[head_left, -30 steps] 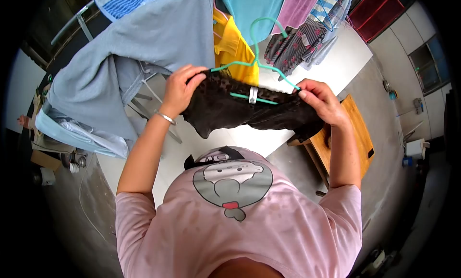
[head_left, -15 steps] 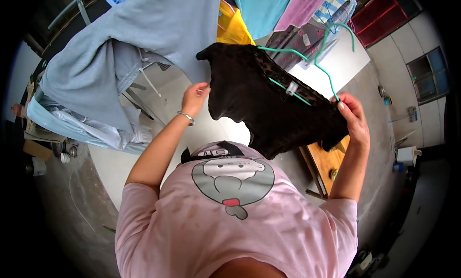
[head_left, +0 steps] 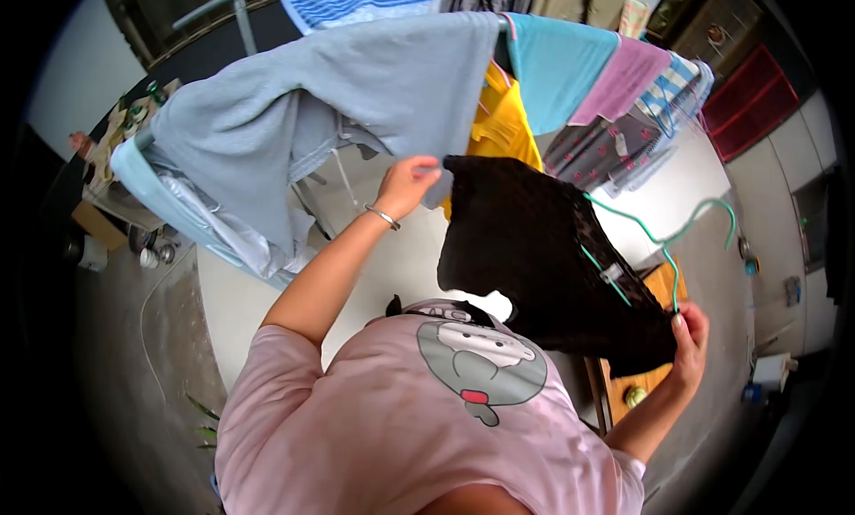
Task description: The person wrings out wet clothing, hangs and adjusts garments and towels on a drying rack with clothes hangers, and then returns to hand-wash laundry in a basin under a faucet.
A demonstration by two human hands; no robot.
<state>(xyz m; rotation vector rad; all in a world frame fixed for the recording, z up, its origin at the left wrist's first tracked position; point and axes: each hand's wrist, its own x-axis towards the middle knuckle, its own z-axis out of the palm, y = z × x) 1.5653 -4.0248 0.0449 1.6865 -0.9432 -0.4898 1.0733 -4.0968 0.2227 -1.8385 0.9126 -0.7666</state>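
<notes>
A black garment with lacy trim (head_left: 543,257) hangs on a thin green wire hanger (head_left: 663,239), tilted down to the right in front of my chest. My right hand (head_left: 690,341) is closed on the garment's right end and the hanger's end there. The hanger's hook points to the upper right. At the garment's upper left corner is my left hand (head_left: 410,186), fingers loosely bent and apart, with a bangle on the wrist. Its fingertips come close to the black cloth; whether they touch it, I cannot tell.
Beyond my hands a drying rack carries a grey-blue cloth (head_left: 383,79), a yellow garment (head_left: 503,123), a turquoise towel (head_left: 557,65) and a purple towel (head_left: 623,79). A wooden stool (head_left: 619,404) stands below the garment, on the right. Plant leaves (head_left: 203,413) show at lower left.
The view has shifted. Against my shirt, the garment, the hanger and my right hand have swung lower on the right. My left hand stays by the garment's left side, now nearer its upper corner.
</notes>
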